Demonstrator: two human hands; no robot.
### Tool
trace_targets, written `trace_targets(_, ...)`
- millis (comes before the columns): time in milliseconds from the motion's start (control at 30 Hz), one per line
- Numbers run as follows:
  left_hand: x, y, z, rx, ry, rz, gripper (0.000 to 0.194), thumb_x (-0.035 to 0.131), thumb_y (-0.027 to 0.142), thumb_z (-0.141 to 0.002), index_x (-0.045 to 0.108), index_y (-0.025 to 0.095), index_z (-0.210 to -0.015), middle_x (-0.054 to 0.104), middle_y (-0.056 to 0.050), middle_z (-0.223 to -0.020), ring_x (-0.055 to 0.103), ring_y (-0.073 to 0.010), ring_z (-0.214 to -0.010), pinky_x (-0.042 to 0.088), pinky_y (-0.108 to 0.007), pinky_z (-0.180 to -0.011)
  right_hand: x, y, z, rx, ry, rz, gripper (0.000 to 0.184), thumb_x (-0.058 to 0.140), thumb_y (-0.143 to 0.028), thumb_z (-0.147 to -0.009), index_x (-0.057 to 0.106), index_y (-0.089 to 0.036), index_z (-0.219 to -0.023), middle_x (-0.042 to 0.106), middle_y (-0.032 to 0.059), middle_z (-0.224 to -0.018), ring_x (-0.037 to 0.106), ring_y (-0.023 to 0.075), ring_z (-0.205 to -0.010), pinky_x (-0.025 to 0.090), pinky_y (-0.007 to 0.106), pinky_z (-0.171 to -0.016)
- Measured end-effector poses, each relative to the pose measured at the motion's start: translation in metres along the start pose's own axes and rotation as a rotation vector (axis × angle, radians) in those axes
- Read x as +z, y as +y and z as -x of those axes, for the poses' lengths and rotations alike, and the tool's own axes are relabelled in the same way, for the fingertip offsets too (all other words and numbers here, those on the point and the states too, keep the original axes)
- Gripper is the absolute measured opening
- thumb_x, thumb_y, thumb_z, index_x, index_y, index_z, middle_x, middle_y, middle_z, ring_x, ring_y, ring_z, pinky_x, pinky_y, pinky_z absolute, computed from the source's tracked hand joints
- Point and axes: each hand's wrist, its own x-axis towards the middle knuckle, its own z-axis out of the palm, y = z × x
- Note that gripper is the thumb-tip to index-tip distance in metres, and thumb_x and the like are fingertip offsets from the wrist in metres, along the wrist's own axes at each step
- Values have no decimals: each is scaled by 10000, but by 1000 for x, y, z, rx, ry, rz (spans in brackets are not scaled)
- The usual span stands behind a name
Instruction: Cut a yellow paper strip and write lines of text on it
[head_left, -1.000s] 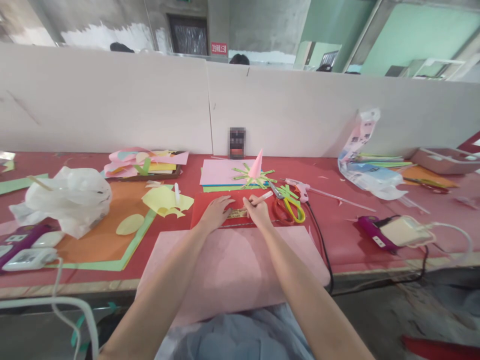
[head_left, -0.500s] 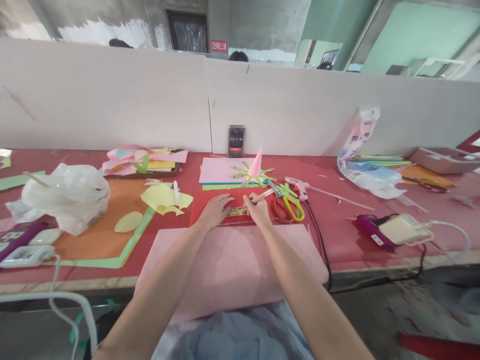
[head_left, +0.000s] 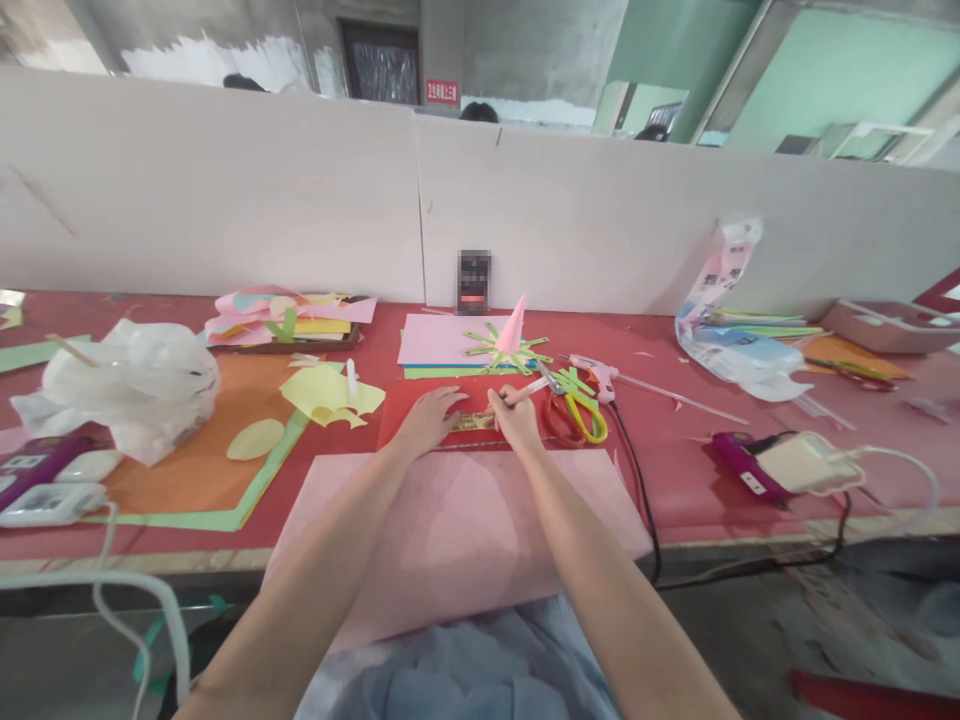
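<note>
My right hand (head_left: pixel 515 415) is closed around a pen (head_left: pixel 531 388), its tip by a small yellowish strip with dark writing (head_left: pixel 474 422). That strip lies on a red sheet (head_left: pixel 405 400). Flat on the sheet, my left hand (head_left: pixel 433 418) rests at the strip's left end with its fingers stretched out. Beside my right hand are scissors (head_left: pixel 589 420) with red and yellow handles. Just behind stands a pink paper cone (head_left: pixel 511 328) with green strips (head_left: pixel 480 350) fanned round its base, on a stack of coloured paper (head_left: pixel 427 345).
A pink glue gun (head_left: pixel 596 375) with a black cord lies right of centre. Cut yellow paper (head_left: pixel 307 395), orange paper (head_left: pixel 187 490) and a white plastic bag (head_left: pixel 135 385) are on the left. A power strip (head_left: pixel 750 470) sits on the right. A white partition (head_left: pixel 225 200) closes off the back.
Both hands stay in nearly the same place over the strip. The pen in my right hand has tilted slightly, and the whole view has shifted a little.
</note>
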Motion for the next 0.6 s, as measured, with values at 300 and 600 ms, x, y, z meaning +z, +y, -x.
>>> trace_targets(300, 0, 0, 0, 11, 14, -9, 374, 421, 272, -852, 524, 249, -1211, 472, -20, -1347, 391, -185, -1258, 283, -370, -1066, 2, 0, 0, 17, 7, -23, 346, 504, -490, -767, 371, -228, -584, 512, -59, -415, 579, 143, -387, 427, 202, -384)
trace_targets(600, 0, -2, 1, 29, 7, -23, 378, 427, 242, -846, 525, 241, -1211, 467, -27, -1349, 393, -186, -1258, 287, -355, -1066, 3, -6, 1, 30, 5, -62, 351, 517, -515, -768, 432, -219, -599, 540, -52, -456, 509, 109, -340, 481, 229, -423)
